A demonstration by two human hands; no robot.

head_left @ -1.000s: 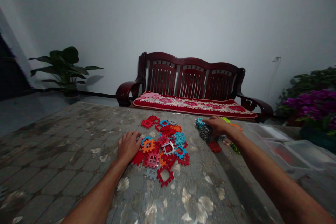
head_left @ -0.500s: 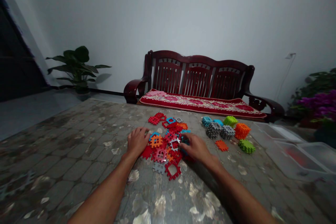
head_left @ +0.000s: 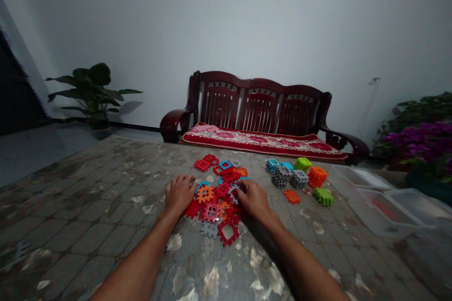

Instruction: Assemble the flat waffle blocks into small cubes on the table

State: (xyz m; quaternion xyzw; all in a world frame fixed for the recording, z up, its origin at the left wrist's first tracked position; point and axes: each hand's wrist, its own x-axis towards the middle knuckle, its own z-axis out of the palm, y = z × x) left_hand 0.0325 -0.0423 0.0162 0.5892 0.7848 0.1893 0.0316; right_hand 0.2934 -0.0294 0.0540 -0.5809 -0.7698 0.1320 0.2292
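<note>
A pile of flat interlocking plastic tiles [head_left: 219, 188], mostly red with some orange, blue and grey, lies on the patterned table [head_left: 106, 197]. My left hand [head_left: 179, 194] rests palm down on the pile's left edge, fingers loosely spread. My right hand [head_left: 252, 198] lies on the pile's right side, fingers curled over the tiles; what they hold is hidden. To the right stand several assembled tile cubes [head_left: 298, 175] in blue, grey, green and orange, with a loose orange tile [head_left: 291, 196] beside them.
Clear plastic boxes [head_left: 379, 207] stand at the table's right edge. Beyond the table is a dark wooden bench [head_left: 259, 113] with a red cushion. A potted plant [head_left: 92, 91] stands far left and purple flowers [head_left: 422, 138] far right.
My right hand left the cubes on the right, came back to the tile pile, and now rests on its right side. My left hand stayed on the pile's left edge.
</note>
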